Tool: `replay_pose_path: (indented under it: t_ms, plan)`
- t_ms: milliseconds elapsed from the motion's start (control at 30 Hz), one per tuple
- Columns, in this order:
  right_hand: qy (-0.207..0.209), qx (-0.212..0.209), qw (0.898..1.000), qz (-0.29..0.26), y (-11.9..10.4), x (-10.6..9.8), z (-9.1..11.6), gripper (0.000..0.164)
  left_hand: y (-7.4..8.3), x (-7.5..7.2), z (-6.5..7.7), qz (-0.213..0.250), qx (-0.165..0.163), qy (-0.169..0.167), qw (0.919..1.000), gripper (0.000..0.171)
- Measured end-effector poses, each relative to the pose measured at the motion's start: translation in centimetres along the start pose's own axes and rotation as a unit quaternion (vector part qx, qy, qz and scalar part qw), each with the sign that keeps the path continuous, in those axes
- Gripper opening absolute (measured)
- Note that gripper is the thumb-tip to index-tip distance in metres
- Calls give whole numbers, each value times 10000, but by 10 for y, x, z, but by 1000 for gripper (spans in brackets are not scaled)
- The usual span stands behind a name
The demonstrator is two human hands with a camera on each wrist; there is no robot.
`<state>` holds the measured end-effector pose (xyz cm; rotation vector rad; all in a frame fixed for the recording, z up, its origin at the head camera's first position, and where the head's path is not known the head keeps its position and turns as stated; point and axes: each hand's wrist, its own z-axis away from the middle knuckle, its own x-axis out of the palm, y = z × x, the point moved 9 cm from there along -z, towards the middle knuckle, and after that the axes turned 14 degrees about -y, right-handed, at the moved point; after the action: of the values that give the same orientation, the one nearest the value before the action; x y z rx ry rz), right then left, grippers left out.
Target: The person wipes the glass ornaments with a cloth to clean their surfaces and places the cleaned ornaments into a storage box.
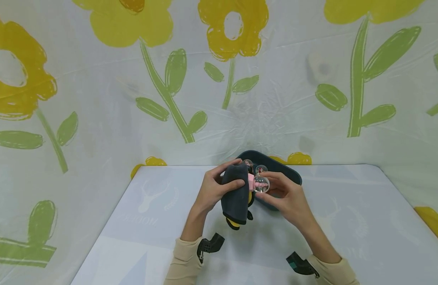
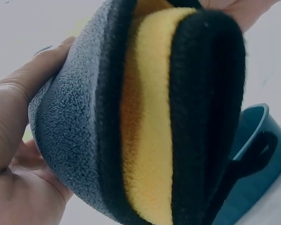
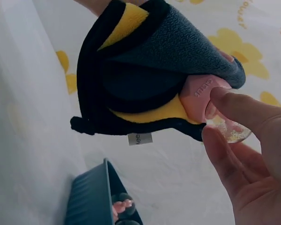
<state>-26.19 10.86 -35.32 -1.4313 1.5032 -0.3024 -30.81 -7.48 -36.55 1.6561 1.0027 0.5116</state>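
Note:
In the head view the left hand (image 1: 215, 188) grips a folded cloth (image 1: 235, 194), grey on one side and yellow on the other, with black edging. The cloth (image 3: 164, 51) wraps partly around the pink base (image 3: 199, 96) of a small snow globe, on which raised letters show in the right wrist view. With thumb and fingers, the right hand (image 1: 288, 194) pinches the clear ball of that snow globe (image 1: 261, 184), which has a pink figure inside. Both hands are raised over the table. Cloth fills the left wrist view, hiding the globe there.
Behind the hands stands a dark blue-green tub (image 1: 284, 173), partly hidden by them. More clear globes, one of them a small globe (image 1: 261, 169), show inside it. The white table (image 1: 162, 221) meets a flower-printed sheet (image 1: 276, 99) at the back.

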Motion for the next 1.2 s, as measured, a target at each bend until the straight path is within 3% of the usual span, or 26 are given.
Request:
replay_pose_path:
  t_ms: [233, 400, 667, 833, 967, 1100, 1200]
  plan:
    - [-118, -705, 9960, 531, -11, 2, -1, 60, 0, 3, -1, 74, -18, -104, 9999, 56]
    - [-85, -789, 9946, 669, -14, 0, -1, 59, 3, 5, -1, 45, 57, -172, 9998, 56]
    - [153, 55, 9967, 795, -3, -4, 2, 48, 7, 11, -2, -179, 221, -295, 9992, 59]
    - [22, 769, 9959, 474, 10, 0, 4, 33, 10, 12, -2, -290, 322, -293, 9986, 60]
    - [-118, 1386, 9901, 166, 23, 2, 6, 33, 13, 14, -2, -443, 336, -294, 9980, 64]
    - [-185, 1568, 9874, 52, 27, 4, 7, 32, 14, 16, -2, -507, 383, -309, 9975, 66]
    - [-198, 1447, 9893, 45, 24, 4, 6, 31, 15, 16, -1, -525, 424, -308, 9972, 65]
